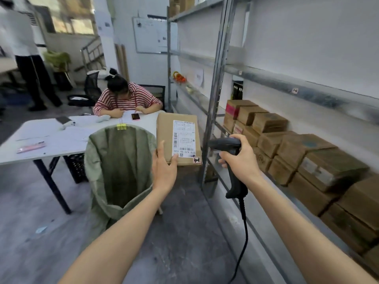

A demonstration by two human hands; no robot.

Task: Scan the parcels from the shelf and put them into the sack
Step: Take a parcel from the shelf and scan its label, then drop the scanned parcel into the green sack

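- Parcel point(177, 138): a flat brown cardboard box held upright above the right rim of the open green sack point(114, 169), beside the metal shelf point(217, 95) of stacked boxes point(307, 158).
- White shipping label point(184, 138) faces the camera, with barcodes and "516 K20-00 030".
- Left hand point(164, 169) grips the parcel's lower edge, thumb on the label.
- Right hand point(242, 158) is curled round a black corded scanner point(231, 160), whose head points at the parcel.

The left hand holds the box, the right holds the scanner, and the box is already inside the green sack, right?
Not inside yet. The head view shows the left hand holding the cardboard parcel up beside the open mouth of the green sack. The right hand does hold the barcode scanner.
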